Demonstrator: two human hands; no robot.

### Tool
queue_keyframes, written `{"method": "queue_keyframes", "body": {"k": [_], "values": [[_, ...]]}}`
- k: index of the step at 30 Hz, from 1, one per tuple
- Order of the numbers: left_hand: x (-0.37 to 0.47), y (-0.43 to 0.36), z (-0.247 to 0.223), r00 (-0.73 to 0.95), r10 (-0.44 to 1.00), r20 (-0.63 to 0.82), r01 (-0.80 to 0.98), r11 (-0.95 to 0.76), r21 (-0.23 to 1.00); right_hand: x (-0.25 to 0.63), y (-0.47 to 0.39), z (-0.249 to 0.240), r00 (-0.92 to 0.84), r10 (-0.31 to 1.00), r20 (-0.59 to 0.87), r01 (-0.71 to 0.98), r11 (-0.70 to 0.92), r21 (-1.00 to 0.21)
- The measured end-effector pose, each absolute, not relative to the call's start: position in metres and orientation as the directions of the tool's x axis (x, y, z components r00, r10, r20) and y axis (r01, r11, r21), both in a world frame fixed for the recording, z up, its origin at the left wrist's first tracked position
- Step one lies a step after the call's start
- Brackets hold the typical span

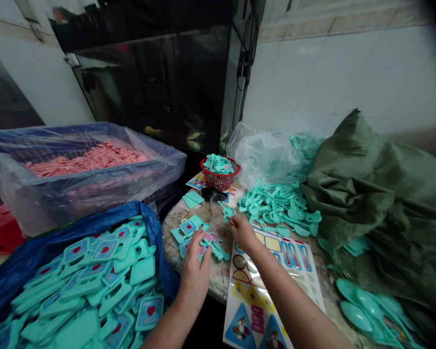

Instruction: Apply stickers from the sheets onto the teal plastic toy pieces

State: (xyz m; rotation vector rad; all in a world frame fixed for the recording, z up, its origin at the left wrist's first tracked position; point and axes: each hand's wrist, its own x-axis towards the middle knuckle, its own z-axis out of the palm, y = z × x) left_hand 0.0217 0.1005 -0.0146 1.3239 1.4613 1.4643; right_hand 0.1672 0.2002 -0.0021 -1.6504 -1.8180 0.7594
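Note:
My left hand rests over the near part of the stone-like tabletop, thumb and fingers apart. Just beyond its fingertips lie small turquoise plastic pieces with pink wheel-like stickers. Flat turquoise pieces with blue heart stickers lie beside them. Farther right, my right hand is closed in a pinch at the end of a small turquoise plastic piece, whose exact kind I cannot make out. Under the right forearm lies a printed sticker sheet. A heap of turquoise toy pieces spreads behind the sheet.
A red basket of turquoise pieces stands at the back. At left are a blue-lined container of stickered pieces and a plastic-covered crate of pink pieces. A green sack and turquoise spoons lie right; a glass tank stands behind.

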Motion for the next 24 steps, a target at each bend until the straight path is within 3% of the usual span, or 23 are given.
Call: {"method": "queue_keyframes", "body": {"k": [5, 7, 9, 12, 15, 19, 22, 24], "values": [[0.035, 0.086, 0.003, -0.075, 0.987, 0.14, -0.136, -0.149, 0.979, 0.189, 0.128, 0.05, -0.213, 0.977, -0.028, 0.425, 0.067, -0.903], [0.042, 0.079, 0.009, 0.08, 0.991, 0.109, -0.193, -0.092, 0.977, 0.195, 0.097, 0.063, -0.294, 0.945, -0.143, 0.165, -0.098, -0.981], [0.049, 0.074, 0.014, 0.202, 0.979, 0.042, -0.223, 0.005, 0.975, 0.199, 0.076, 0.065, -0.343, 0.914, -0.216, -0.038, -0.243, -0.969], [0.06, 0.071, 0.018, 0.195, 0.98, -0.025, -0.214, 0.067, 0.974, 0.206, 0.069, 0.057, -0.316, 0.918, -0.237, -0.14, -0.293, -0.946], [0.063, 0.074, 0.019, 0.043, 0.999, -0.02, -0.169, 0.027, 0.985, 0.219, 0.074, 0.049, -0.135, 0.966, -0.22, -0.088, -0.233, -0.969], [0.05, 0.078, 0.023, -0.143, 0.989, -0.029, -0.199, 0.0, 0.98, 0.253, 0.058, 0.05, 0.131, 0.975, -0.177, 0.175, -0.199, -0.964], [0.038, 0.071, 0.026, -0.102, 0.992, -0.075, -0.172, 0.057, 0.984, 0.292, 0.017, 0.035, 0.182, 0.978, -0.104, 0.416, -0.172, -0.893], [0.032, 0.06, 0.025, -0.006, 0.991, -0.137, -0.138, 0.134, 0.981, 0.323, -0.021, 0.009, 0.124, 0.973, -0.192, 0.532, -0.229, -0.815]]}}
